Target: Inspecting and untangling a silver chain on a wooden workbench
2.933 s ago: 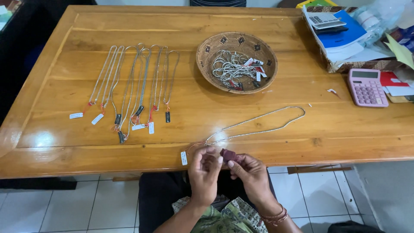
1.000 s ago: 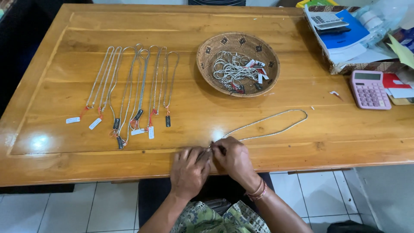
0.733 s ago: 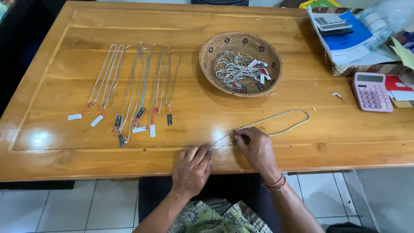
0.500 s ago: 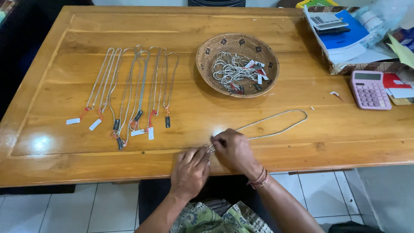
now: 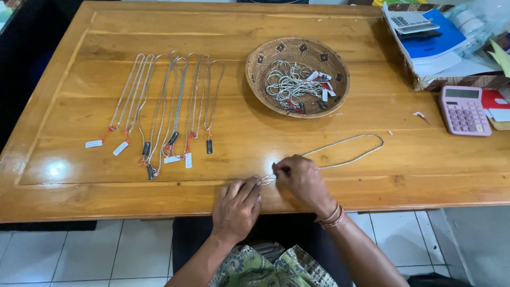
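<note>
Since half a second ago: right hand (image 5: 304, 180) drawn slightly back toward the table edge, left hand (image 5: 237, 204) little changed; chain (image 5: 345, 151) lies where it did.

Item in hand: silver chain, one long loop on the table (image 5: 319, 122), near end at the front edge between the hands, far end curving right. Both hands meet at the near end; the fingers look pressed together in a pinch on it, though the exact grip is partly hidden.

Risk: a tug from either hand could drag the loop off the edge or kink it; the fine end could slip from the pinch.

Laid out, left: row of chains (image 5: 170, 106), each with a small tag at the lower end, some white oblongs, some dark, on red ties.
Centre: woven basket (image 5: 255, 79) holding a tangle of tagged chains.
Right: pink calculator (image 5: 464, 110); stack of white papers under a blue folder (image 5: 441, 37), grey calculator on top.
</note>
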